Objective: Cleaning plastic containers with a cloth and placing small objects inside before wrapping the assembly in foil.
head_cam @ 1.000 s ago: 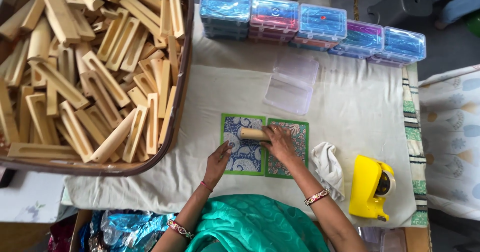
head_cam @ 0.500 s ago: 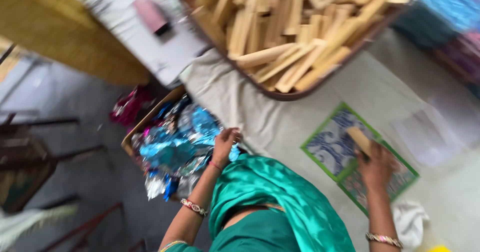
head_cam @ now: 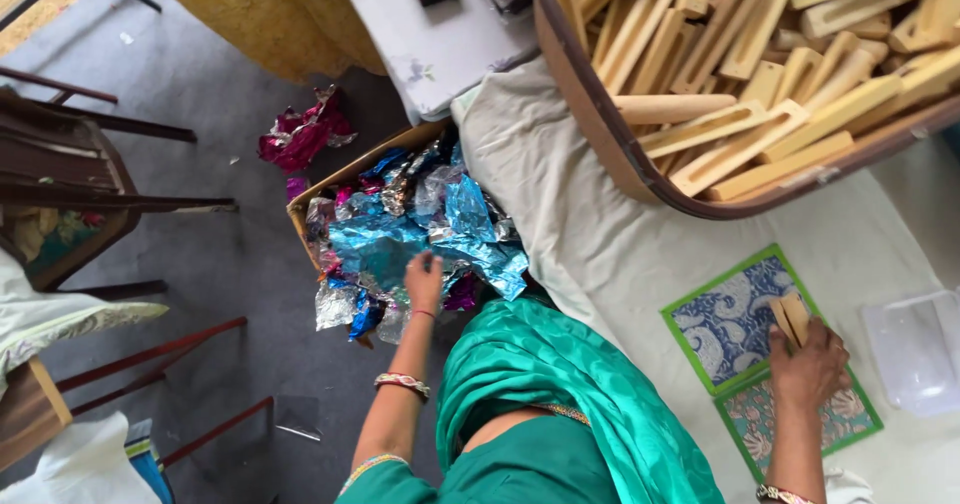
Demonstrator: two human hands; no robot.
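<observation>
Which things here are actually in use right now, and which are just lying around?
In use: left hand in the foil wrappers; right hand holding a wooden piece on the patterned sheets.

Lying about: tray of wooden pieces, plastic lid, chairs.

The right hand [head_cam: 808, 369] is covering the lower end of the wooden piece [head_cam: 790, 319]. The frame edge is cutting off the tray [head_cam: 590, 114], the clear lid [head_cam: 915, 349] and both arms.

Crinkled glossy foil sheets [head_cam: 420, 229]; smooth pale wooden pieces [head_cam: 760, 74]; matt cloth [head_cam: 590, 234].
</observation>
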